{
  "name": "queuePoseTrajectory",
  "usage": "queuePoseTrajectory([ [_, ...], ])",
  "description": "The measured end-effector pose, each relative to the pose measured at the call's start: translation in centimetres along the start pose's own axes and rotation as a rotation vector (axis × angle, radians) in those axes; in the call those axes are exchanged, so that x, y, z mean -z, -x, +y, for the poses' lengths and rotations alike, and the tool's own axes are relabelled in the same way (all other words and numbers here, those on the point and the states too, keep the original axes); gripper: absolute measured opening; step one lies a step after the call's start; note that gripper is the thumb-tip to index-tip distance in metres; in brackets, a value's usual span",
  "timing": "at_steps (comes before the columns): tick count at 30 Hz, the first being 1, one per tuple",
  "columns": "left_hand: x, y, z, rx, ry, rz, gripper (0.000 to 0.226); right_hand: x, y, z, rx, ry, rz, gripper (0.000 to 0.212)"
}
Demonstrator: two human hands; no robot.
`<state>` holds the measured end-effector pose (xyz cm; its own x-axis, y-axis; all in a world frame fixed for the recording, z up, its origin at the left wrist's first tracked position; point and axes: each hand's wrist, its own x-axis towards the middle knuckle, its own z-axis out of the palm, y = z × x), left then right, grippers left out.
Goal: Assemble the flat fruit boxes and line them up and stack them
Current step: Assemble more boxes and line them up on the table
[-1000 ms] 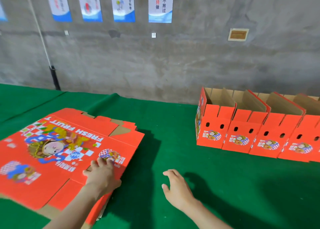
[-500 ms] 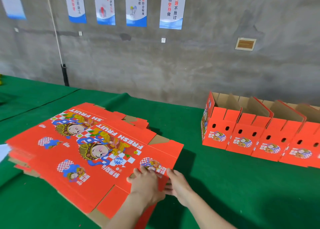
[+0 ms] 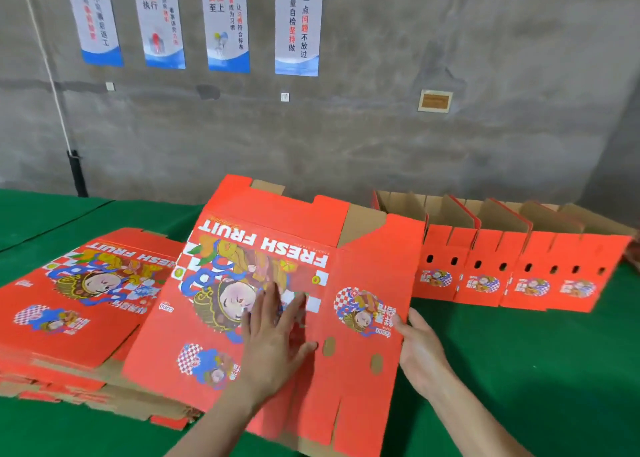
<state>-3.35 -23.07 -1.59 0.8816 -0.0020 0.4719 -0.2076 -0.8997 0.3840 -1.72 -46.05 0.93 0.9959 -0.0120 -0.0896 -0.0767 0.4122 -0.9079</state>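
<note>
A flat red "FRESH FRUIT" box (image 3: 277, 249) is tilted up off the stack of flat boxes (image 3: 76, 304) at the left. My left hand (image 3: 273, 332) lies flat with straight fingers on its printed face. At the sheet's right edge my right hand (image 3: 420, 349) grips it, thumb on the front, fingers hidden behind. A row of several assembled red boxes (image 3: 502, 269) with open brown tops stands at the right along the wall; the lifted sheet hides the row's left end.
Green cloth (image 3: 519, 370) covers the table. A grey concrete wall (image 3: 381, 127) with several hanging posters (image 3: 298, 24) runs behind it. A black pipe (image 3: 78, 172) stands at the back left.
The top flat box has been slid right off the stack and raised at its far side. My right hand went from hovering over the cloth to gripping its right edge.
</note>
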Motion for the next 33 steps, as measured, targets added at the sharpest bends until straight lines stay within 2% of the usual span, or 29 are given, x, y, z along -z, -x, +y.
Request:
queuePoseTrajectory([
  [3, 2.3, -2.3, -0.6, 0.093, 0.037, 0.187, 0.093, 3.2, 0.8, -2.1, 0.097, -0.037, 0.086, 0.024],
  [7, 5.6, -6.1, -1.9, 0.263, 0.163, 0.402, 0.09, 7.5, 1.8, -4.0, 0.182, 0.013, 0.184, 0.025],
  [9, 7.3, -7.8, -2.0, 0.316, 0.331, 0.389, 0.085, 9.2, 2.3, -4.5, 0.212, 0.048, 0.207, 0.026],
  [11, 8.4, -8.7, -1.9, 0.378, 0.556, 0.307, 0.069, 10.6, 2.4, -4.4, 0.222, 0.063, 0.24, 0.026],
  [13, 8.7, -9.0, -2.0, 0.388, 0.836, 0.183, 0.037, 11.9, 2.5, -4.0, 0.215, 0.074, 0.264, 0.026],
  [15, 8.4, -8.6, -1.9, 0.401, 1.089, 0.146, 0.008, 12.6, 2.6, -3.5, 0.211, 0.14, 0.267, 0.026],
  [17, 7.8, -7.9, -1.4, 0.39, 1.223, 0.168, 0.01, 12.2, 2.8, -3.5, 0.245, 0.257, 0.3, 0.035],
  [21, 6.9, -5.9, -0.9, 0.315, 1.294, 0.173, 0.013, 9.3, 2.9, -4.6, 0.523, 0.72, 0.594, 0.06],
  [24, 6.9, -4.8, -1.2, 0.321, 1.362, 0.235, 0.018, 6.9, 3.5, -6.0, 0.886, 0.974, 0.736, 0.065],
  [26, 7.2, -4.4, -1.1, 0.336, 1.368, 0.277, 0.021, 5.2, 4.0, -7.0, 1.02, 1.084, 0.695, 0.063],
  [29, 7.5, -3.7, -0.6, 0.323, 1.389, 0.295, 0.023, 2.8, 4.5, -7.8, 1.103, 1.133, 0.526, 0.052],
  [33, 7.8, -2.8, -0.2, 0.296, 1.423, 0.277, 0.019, 1.0, 4.8, -7.9, 1.046, 1.14, 0.385, 0.041],
])
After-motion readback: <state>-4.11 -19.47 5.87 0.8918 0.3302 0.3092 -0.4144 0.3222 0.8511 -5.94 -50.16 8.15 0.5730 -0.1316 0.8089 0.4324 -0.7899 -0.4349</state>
